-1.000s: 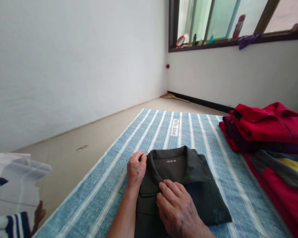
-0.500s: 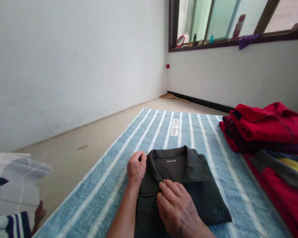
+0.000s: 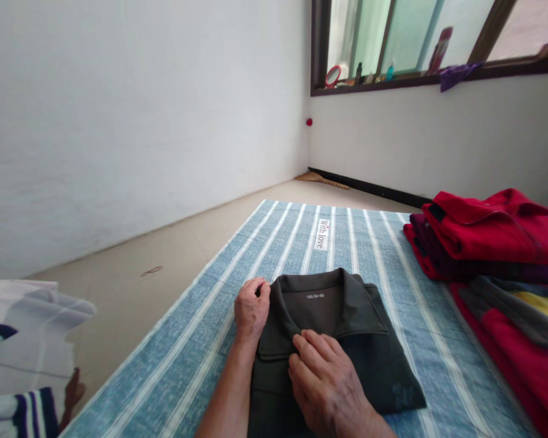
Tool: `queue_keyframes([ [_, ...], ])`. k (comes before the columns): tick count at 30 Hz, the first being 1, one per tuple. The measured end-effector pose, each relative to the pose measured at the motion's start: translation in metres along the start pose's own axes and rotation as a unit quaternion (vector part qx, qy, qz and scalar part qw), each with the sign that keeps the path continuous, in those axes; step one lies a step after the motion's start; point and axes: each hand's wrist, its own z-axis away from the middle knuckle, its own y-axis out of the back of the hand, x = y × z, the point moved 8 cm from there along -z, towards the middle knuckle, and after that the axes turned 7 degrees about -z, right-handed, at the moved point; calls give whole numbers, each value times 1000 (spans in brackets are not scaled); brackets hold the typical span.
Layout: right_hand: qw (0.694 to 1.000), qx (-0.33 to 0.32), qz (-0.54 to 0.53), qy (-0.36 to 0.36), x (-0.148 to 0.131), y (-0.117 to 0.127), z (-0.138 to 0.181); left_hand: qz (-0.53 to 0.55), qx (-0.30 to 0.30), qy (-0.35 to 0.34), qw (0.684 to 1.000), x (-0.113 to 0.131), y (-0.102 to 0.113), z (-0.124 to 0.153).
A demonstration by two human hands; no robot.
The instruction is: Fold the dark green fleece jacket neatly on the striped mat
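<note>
A folded dark grey collared shirt (image 3: pixel 369 340) lies on a blue and white striped mat (image 3: pixel 201 347), its size label facing up. My left hand (image 3: pixel 251 313) is curled closed, pinching the left end of the collar. My right hand (image 3: pixel 324 380) rests on the shirt's front just below the collar, fingers pressed together on the fabric at the placket.
A stack of folded red and dark purple garments (image 3: pixel 488 234) sits on the mat's right side, with more red, grey and yellow clothes (image 3: pixel 525 328) in front of it. White and navy striped cloth (image 3: pixel 22 340) lies at the left. White walls and a window sill with small items (image 3: pixel 360 74) stand behind.
</note>
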Motion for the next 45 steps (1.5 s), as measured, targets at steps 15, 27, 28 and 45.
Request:
queue_keyframes([
  [15, 1000, -3, 4, 2, 0, -1, 1, -4, 1, -3, 1000, -1, 0, 0],
  [27, 1000, -13, 10, 5, 0, -2, 0, -23, 3, -23, 999, 0, -1, 0],
  [28, 1000, -12, 10, 7, 0, -1, 0, -26, 3, -26, 999, 1, -1, 0],
  [45, 999, 26, 24, 32, -8, 8, -6, -116, 12, -81, 990, 12, -5, 4],
])
